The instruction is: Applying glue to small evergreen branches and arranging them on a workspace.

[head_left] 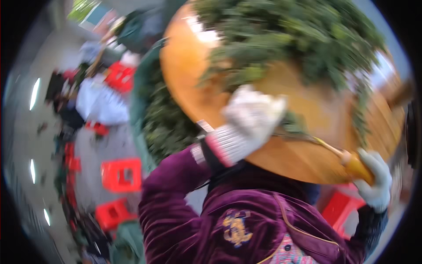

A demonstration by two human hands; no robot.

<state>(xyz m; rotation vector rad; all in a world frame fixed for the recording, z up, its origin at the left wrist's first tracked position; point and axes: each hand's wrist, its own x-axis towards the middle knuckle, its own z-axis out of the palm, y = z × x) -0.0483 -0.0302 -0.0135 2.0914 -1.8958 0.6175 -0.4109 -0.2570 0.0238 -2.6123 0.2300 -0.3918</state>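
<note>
My left hand [252, 112], in a white knitted glove, is closed with its fingers curled over the wooden table. Motion blur hides what it grips. A small green sprig [293, 123] shows right beside its fingers. At the table's near right edge, my right hand [376, 179], also gloved, is closed around the yellow-brown handle of a tool [359, 168]. Its thin metal shaft points left toward my left hand; the blurred tip cannot be made out. A large heap of green leafy sprigs [294, 37] covers the table's far side.
The round, shiny wooden table [184, 79] curves around in front of me. Left of it stands a green bag [141, 110] filled with greenery [169, 119]. Red plastic stools [121, 175] stand on the floor at left; another red stool [340, 207] is at lower right. A white sack [100, 102] lies farther off.
</note>
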